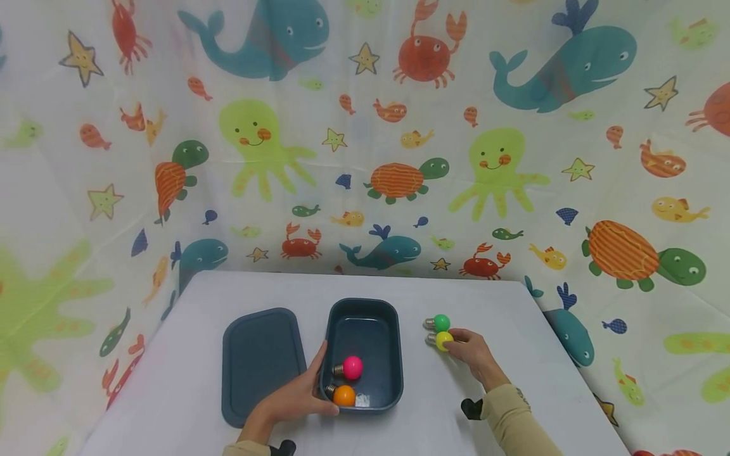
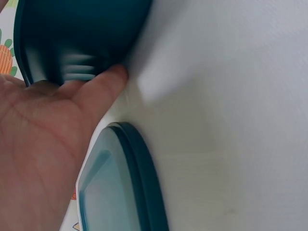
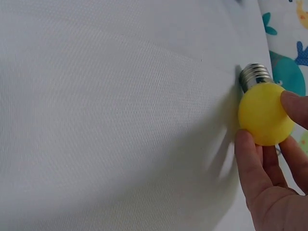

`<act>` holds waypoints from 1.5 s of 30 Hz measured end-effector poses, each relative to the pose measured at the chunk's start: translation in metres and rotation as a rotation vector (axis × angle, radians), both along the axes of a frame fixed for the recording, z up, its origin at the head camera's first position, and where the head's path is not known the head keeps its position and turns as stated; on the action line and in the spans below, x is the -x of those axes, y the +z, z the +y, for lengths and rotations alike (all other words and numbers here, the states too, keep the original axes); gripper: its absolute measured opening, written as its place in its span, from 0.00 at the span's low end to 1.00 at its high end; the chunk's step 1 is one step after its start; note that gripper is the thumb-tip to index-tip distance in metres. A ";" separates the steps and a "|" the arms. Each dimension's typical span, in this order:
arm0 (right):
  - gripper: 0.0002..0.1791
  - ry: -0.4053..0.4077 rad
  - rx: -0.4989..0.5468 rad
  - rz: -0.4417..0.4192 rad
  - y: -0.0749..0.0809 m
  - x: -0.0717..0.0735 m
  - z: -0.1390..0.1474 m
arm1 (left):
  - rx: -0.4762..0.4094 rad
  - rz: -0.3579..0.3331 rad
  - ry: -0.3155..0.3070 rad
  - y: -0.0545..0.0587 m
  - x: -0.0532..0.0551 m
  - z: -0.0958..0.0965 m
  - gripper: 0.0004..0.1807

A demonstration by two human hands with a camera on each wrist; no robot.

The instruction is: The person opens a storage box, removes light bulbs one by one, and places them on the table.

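My right hand (image 1: 472, 354) pinches a yellow light bulb (image 3: 264, 115) by its round globe, its metal screw base pointing left in the head view. Right behind it lies a green bulb (image 1: 441, 323). My left hand (image 1: 296, 396) is spread against the near left corner of a dark blue-green rectangular container (image 1: 393, 354), thumb along the near wall and fingers along the left wall. Inside the container lie a pink bulb (image 1: 352, 367) and an orange bulb (image 1: 345, 396), both toward its near left part. The left wrist view shows the palm and the thumb touching the container's outer wall.
A matching dark lid (image 1: 262, 361) lies flat on the white table (image 1: 456, 424), left of the container and close to my left hand. Behind and beside the table hangs a curtain (image 1: 353, 145) printed with sea animals.
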State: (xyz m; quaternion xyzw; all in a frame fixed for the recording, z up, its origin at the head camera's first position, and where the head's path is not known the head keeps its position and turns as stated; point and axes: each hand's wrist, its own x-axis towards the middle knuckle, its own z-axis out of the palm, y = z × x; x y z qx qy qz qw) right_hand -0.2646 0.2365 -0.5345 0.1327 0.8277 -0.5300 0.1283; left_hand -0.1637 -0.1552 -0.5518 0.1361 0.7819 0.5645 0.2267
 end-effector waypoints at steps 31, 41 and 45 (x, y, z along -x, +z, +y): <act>0.30 0.029 -0.032 0.040 0.043 0.019 -0.007 | 0.027 0.028 0.002 0.004 -0.001 0.002 0.71; 0.33 0.054 0.030 0.069 0.057 0.019 -0.024 | 0.031 0.014 -0.003 0.003 0.000 0.002 0.70; 0.33 0.067 0.062 0.069 0.060 0.018 -0.031 | 0.026 0.015 -0.002 0.004 0.000 0.002 0.70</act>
